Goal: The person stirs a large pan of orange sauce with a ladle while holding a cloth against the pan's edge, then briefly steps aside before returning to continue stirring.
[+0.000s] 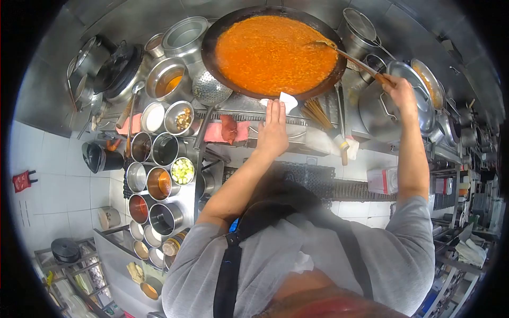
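Observation:
A large dark wok (209, 58) full of chunky orange sauce (273, 53) sits at the top centre. At its near rim, my left hand (273, 130) holds a folded white cloth (287, 102) against the metal, fingers together; the thumb is mostly hidden. My right hand (401, 95), to the right of the wok, is closed round the wooden handle of a long ladle (360, 63). The ladle slants down over the right rim, and its metal end is partly sunk in the sauce, so its exact shape is hidden.
Left of the wok stand a perforated skimmer (211, 87) and a pot with orange liquid (168, 79). Several steel containers, one with chopped green vegetables (182, 170), line the left counter. A big lidded pot (374, 108) stands right, below a mesh strainer (359, 24). A bamboo brush (318, 111) lies near the wok.

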The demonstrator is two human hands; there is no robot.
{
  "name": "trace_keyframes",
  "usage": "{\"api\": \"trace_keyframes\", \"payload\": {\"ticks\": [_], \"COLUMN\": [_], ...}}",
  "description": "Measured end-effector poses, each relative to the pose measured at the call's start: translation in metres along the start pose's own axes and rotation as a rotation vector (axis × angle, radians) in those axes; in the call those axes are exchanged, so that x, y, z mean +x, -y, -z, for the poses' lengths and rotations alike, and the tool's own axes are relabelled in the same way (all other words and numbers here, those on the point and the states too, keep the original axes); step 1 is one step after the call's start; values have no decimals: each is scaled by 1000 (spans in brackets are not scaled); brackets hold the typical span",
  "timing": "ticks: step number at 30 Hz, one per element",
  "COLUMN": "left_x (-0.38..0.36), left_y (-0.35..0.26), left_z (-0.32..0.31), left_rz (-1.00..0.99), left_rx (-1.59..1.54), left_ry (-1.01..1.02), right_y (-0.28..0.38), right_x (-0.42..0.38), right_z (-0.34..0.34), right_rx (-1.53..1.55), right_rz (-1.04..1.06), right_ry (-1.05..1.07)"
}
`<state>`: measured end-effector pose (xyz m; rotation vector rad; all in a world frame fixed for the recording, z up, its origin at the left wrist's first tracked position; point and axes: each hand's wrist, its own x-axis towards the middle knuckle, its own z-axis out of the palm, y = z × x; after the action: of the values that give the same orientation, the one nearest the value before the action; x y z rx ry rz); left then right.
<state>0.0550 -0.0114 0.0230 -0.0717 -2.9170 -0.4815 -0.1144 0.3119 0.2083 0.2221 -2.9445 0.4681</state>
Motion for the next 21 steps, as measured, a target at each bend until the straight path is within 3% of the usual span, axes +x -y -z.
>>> {"api": "trace_keyframes", "payload": {"ticks": [5, 11, 21], "left_x": [6, 7, 24], "left_y": [4, 6, 10], "left_z": [-3, 1, 12], "left_rz": [-43, -78, -12], "left_rx": [-160, -155, -118], "left_ry": [-155, -256, -221], "right_y": [8, 21, 71], "right_x": [-51, -86, -81], "right_z": [47, 75, 45], "right_rx": [-5, 104, 109], "right_rz": [60, 98, 228], "right_ry": [-29, 87, 181]}}
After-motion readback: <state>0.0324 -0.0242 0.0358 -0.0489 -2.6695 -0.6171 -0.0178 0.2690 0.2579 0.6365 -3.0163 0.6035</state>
